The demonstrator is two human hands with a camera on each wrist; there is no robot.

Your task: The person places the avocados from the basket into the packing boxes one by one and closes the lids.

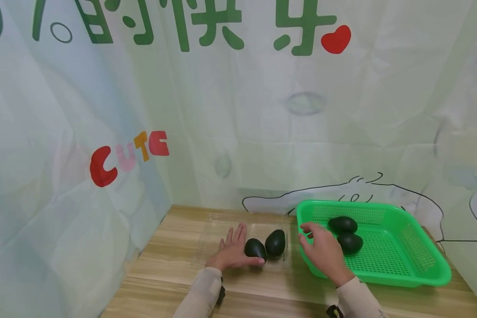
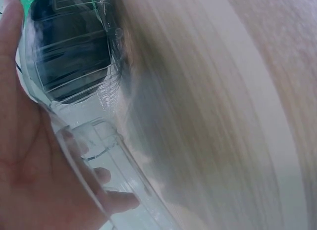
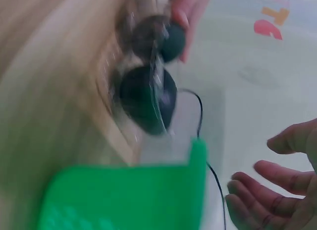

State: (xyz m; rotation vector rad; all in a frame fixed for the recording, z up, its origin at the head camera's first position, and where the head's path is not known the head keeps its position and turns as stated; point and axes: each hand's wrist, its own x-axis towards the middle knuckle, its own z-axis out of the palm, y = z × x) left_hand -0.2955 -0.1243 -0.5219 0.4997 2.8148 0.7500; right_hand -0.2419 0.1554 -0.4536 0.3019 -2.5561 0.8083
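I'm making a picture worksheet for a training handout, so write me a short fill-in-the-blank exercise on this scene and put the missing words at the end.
1. The colour of the basket is ____.
2. The number of avocados lying in the basket is ____.
3. More avocados sit in a box made of clear ____.
4. The person's right hand, above the basket's edge, holds ____.

Missing words: green; two; plastic; nothing.

Narrow gap between tray (image 1: 258,227) and basket (image 1: 387,254)
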